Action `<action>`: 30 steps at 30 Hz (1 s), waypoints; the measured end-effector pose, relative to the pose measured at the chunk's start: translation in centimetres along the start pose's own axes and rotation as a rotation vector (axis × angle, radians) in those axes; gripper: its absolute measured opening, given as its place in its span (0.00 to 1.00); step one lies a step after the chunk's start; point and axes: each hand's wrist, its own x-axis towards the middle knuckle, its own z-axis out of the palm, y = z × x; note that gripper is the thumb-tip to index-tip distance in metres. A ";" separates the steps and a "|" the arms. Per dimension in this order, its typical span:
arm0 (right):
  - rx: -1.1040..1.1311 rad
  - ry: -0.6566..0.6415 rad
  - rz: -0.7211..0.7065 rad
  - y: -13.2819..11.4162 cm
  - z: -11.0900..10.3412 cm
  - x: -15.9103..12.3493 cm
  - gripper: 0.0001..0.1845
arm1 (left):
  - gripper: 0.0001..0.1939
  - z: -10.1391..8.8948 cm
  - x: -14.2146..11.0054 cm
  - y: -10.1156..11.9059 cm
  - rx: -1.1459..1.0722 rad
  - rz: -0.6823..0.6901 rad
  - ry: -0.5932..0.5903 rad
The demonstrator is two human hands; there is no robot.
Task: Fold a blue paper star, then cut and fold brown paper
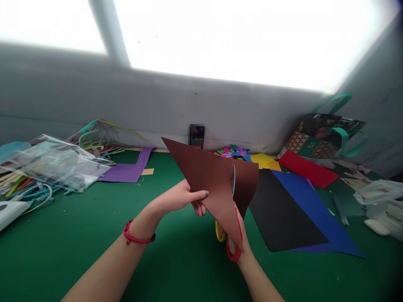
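A large brown sheet of paper (201, 170) is held up above the table, cut partway in from its near edge. My left hand (185, 197) pinches its lower left edge, thumb on top and fingers curled beneath. At the right, my right hand (239, 218) is closed on scissors (233, 182), mostly hidden behind the paper. One blade shows in the slit, and a yellow handle loop (220, 233) and red parts show below. To the right of the slit the brown paper bends away.
Black and blue sheets (283, 214) lie at right, with a red sheet (308, 167) and a patterned bag (317, 134) behind. Folded coloured paper pieces (234, 152) sit by the wall. Purple paper (126, 171), a clear plastic bag (63, 163) and pipe cleaners (97, 136) are at left.
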 end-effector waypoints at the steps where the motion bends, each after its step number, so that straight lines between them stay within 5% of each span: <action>1: 0.005 0.013 0.008 0.0 0.1 0.0 0.20 | 0.15 0.1 0.0 0.0 0.002 -0.001 0.000; 30: 0.112 -0.017 0.107 -0.7 -0.2 -1.0 0.18 | 0.17 0.1 0.0 -0.1 0.051 0.006 -0.004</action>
